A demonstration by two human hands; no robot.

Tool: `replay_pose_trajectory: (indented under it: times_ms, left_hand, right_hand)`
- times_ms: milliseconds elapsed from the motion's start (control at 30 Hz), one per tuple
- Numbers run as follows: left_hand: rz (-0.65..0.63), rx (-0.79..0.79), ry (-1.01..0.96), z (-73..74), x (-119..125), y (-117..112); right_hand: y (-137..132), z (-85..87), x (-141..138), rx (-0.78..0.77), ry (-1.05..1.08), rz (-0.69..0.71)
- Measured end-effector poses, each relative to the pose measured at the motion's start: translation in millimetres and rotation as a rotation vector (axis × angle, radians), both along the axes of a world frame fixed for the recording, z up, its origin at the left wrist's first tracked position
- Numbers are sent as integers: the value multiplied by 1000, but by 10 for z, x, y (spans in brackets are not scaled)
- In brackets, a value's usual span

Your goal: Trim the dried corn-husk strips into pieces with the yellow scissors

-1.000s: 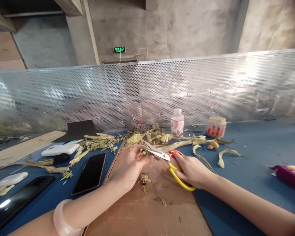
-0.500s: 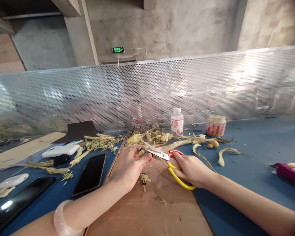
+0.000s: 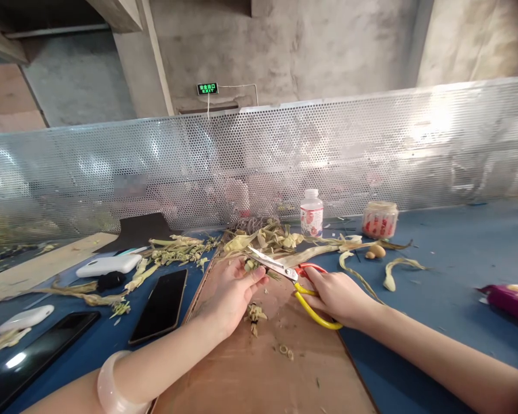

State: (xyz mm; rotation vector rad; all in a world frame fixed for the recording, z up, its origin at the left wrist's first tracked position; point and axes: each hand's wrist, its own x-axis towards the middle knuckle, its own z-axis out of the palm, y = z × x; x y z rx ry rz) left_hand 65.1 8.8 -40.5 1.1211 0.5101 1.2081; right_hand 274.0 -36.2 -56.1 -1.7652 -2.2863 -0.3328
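Note:
My right hand [image 3: 330, 296] is closed round the handles of a pair of scissors [image 3: 287, 272], one handle red and the other yellow. The blades point to the upper left, a little apart, above my left fingertips. Between the thumb and fingers of my left hand [image 3: 237, 296] is a small greenish dried-leaf piece [image 3: 251, 265], partly hidden by the fingers. Below the hands, a small dried-leaf figure [image 3: 254, 317] with a dark tie lies on the brown board [image 3: 224, 368]. Several small curled scraps [image 3: 286, 351] lie nearer to me.
Dried husk leaves [image 3: 263, 238] are heaped at the board's far end. Behind stand a white bottle [image 3: 311, 215] and a glass jar [image 3: 380, 220]. Phones [image 3: 159, 305] and a white device [image 3: 109, 265] lie left, a purple packet [image 3: 509, 302] right. A perforated metal screen [image 3: 259, 167] bounds the table.
The scissor blades have shifted slightly up from the left fingertips, showing more of the leaf piece. Both hands stay in nearly the same place.

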Motion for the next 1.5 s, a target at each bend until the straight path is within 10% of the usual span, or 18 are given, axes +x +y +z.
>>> replay_pose_trajectory:
  times_ms: [533,733,933,1167,1500]
  left_hand:
    - [74,155,245,-2,-62,30]
    - [374,400,461,90,-240,303]
    - [918,604,972,230,-960,893]
    - [1028,530,1327,81,-1521,1152]
    - [883,656,1575,-76,-1214,1059]
  right_hand:
    - [-11,45,22,132,211,-101]
    - [32,-10,44,104,242,-138]
    - [33,-17,66,141,242,-106]
    - [9,15,30,97,230,-65]
    - [-25,69,-10,100,201,-72]
